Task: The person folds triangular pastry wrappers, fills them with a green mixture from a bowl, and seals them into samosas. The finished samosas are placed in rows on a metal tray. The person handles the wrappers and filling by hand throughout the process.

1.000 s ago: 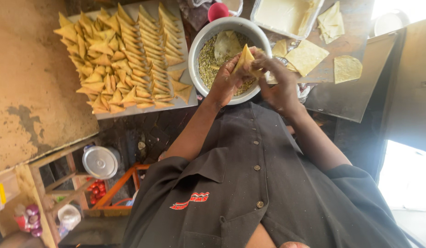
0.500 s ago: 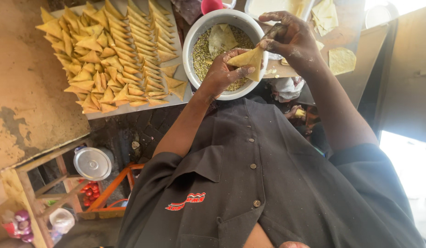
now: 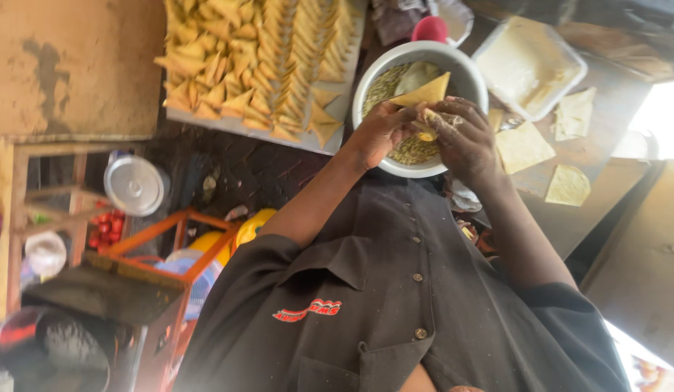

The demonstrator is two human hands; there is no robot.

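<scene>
1. Fingers (image 3: 453, 116) of the right hand (image 3: 464, 141) are pinched on a yellow pastry cone (image 3: 424, 94), which is gripped by the left hand (image 3: 380, 131) too.
2. Cone and hands are held over the white bowl (image 3: 464, 69) of filling.
3. Little room is left: the tray of folded pastries (image 3: 264, 58) is just beside the bowl, and flat pastry sheets (image 3: 522, 145) are near.

One bowl (image 3: 462, 69), one tub (image 3: 569, 62), three loose wrappers (image 3: 522, 145).

Both forearms are stretched forward, bare below dark sleeves. The left hand (image 3: 377, 131) is curled, fingers pinched. The right hand (image 3: 464, 138) is cupped just beside it, fingertips touching
</scene>
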